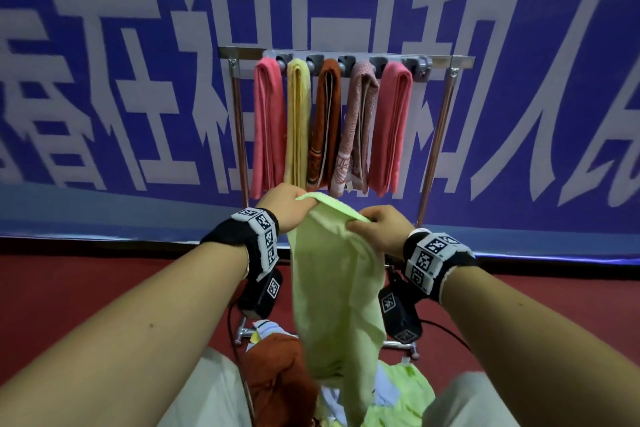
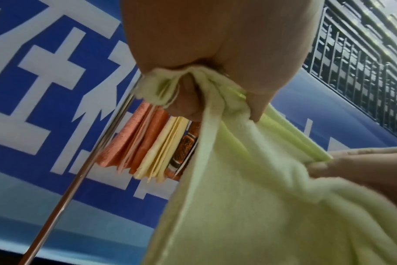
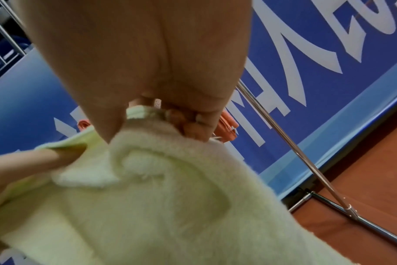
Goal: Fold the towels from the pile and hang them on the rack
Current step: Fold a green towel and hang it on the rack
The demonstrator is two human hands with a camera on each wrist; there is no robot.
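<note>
A pale green towel (image 1: 332, 288) hangs from both my hands in front of the rack (image 1: 346, 57). My left hand (image 1: 287, 203) grips its top left corner (image 2: 161, 86), bunched between thumb and fingers. My right hand (image 1: 374, 227) pinches the top edge a short way to the right (image 3: 145, 114). The towel's lower end reaches the pile (image 1: 287, 374) of rust, green and white towels on my lap. Several folded towels hang on the rack: pink (image 1: 268, 125), yellow (image 1: 298, 121), rust (image 1: 325, 125), patterned pink (image 1: 356, 128) and another pink (image 1: 391, 128).
The metal rack stands on a red floor (image 1: 86, 288) against a blue banner (image 1: 121, 97) with large white characters. Its left post (image 2: 79, 170) and right post (image 3: 295, 147) slope past my hands; the rack's foot (image 3: 351, 215) rests on the floor.
</note>
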